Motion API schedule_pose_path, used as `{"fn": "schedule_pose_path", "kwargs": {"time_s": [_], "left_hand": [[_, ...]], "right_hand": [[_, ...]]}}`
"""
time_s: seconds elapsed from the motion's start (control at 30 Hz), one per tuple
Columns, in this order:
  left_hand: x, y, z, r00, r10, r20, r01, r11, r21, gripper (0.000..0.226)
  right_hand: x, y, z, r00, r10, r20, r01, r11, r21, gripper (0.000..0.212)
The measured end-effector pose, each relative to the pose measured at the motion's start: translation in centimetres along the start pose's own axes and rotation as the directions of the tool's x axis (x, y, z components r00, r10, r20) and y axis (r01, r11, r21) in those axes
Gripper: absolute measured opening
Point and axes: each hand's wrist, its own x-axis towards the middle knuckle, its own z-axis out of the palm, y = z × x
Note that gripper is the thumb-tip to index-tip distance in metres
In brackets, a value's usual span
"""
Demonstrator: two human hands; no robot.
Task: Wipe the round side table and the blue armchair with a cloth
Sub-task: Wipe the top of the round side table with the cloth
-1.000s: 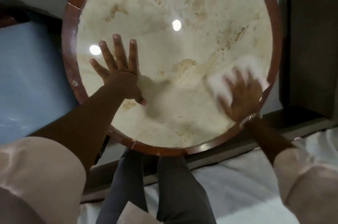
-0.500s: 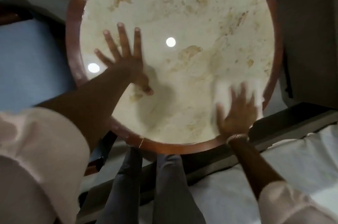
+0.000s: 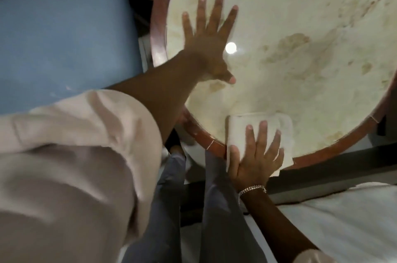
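The right hand (image 3: 255,155) presses flat, fingers spread, on the soft, limp folded white cloth (image 3: 261,125) at the round marble-topped side table's (image 3: 300,15) six o'clock rim; the left hand (image 3: 209,41) braces open-palmed at nine o'clock.

The round cream stone side table with a brown wooden rim (image 3: 160,32) is placed just right of the blue padded armchair (image 3: 64,37). The left hand (image 3: 209,43) is laid flat on the table's left part. The folded white cloth (image 3: 236,129) is spread over the near rim, under the right hand (image 3: 255,157).
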Motion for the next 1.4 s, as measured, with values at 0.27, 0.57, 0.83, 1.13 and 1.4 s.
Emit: {"fn": "schedule_pose_path", "kwargs": {"time_s": [0.27,0.57,0.83,1.13,1.4], "left_hand": [[-6.0,-2.7,-1.1,0.885,-0.365,-0.288,0.138,0.798,-0.586,0.073],[-13.5,7.7,8.4,0.709,-0.656,-0.257,0.488,0.721,-0.492,0.07],[-3.4,-2.8,2.4,0.642,-0.641,-0.421,0.512,0.767,-0.387,0.069],[-10.5,1.2,6.5,0.657,-0.69,-0.303,0.578,0.72,-0.385,0.071],[3.5,-5.4,-2.7,0.656,-0.62,-0.431,0.509,0.785,-0.354,0.073]], "right_hand": [[3.9,-12.1,-1.5,0.966,-0.258,0.017,0.25,0.948,0.198,0.056],[15.0,-2.9,-4.6,0.993,-0.097,0.063,0.094,0.994,0.059,0.057],[15.0,-4.9,-1.6,0.962,-0.259,0.088,0.262,0.964,-0.032,0.079],[17.9,-6.9,-1.9,0.96,-0.278,0.025,0.279,0.958,-0.072,0.078],[17.8,-6.7,-0.8,0.961,-0.275,-0.015,0.274,0.961,-0.041,0.08]]}}
